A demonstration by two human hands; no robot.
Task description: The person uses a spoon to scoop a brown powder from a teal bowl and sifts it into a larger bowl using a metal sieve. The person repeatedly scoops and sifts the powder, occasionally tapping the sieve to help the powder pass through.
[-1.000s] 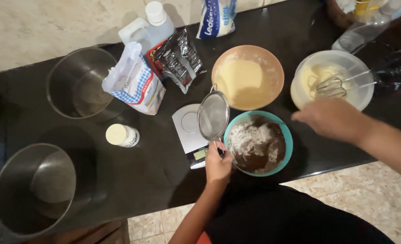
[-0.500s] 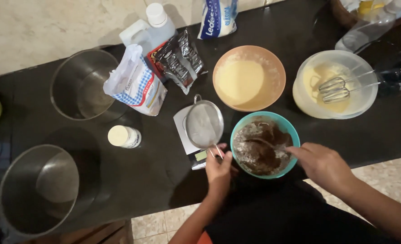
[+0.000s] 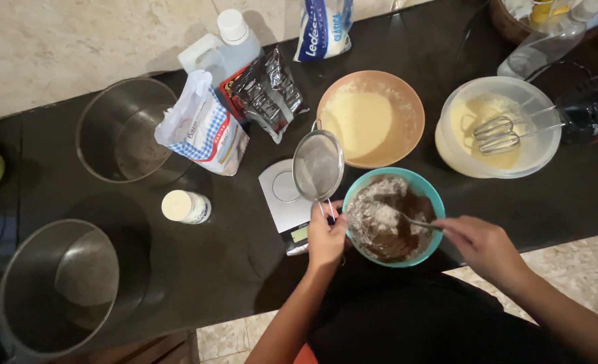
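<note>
My left hand (image 3: 326,237) grips the handle of a small metal sieve (image 3: 318,165), which rests tilted over a white kitchen scale (image 3: 282,202). Beside it stands a teal bowl (image 3: 428,195) holding white flour and brown cocoa powder. My right hand (image 3: 486,246) holds a metal spoon (image 3: 410,219) whose tip is dipped in that powder. Behind the teal bowl sits a tan bowl (image 3: 410,111) of pale yellow batter.
A clear bowl (image 3: 535,152) of cream has an electric hand mixer (image 3: 582,108) resting in it. At the left stand two round metal pans (image 3: 120,128) (image 3: 63,290), a flour bag (image 3: 201,128), a foil packet (image 3: 265,91), a white jug (image 3: 225,44) and a small white jar (image 3: 186,207).
My right hand came from over the cream bowl down to the teal bowl and took the spoon into the powder. The sieve moved off the teal bowl onto the scale.
</note>
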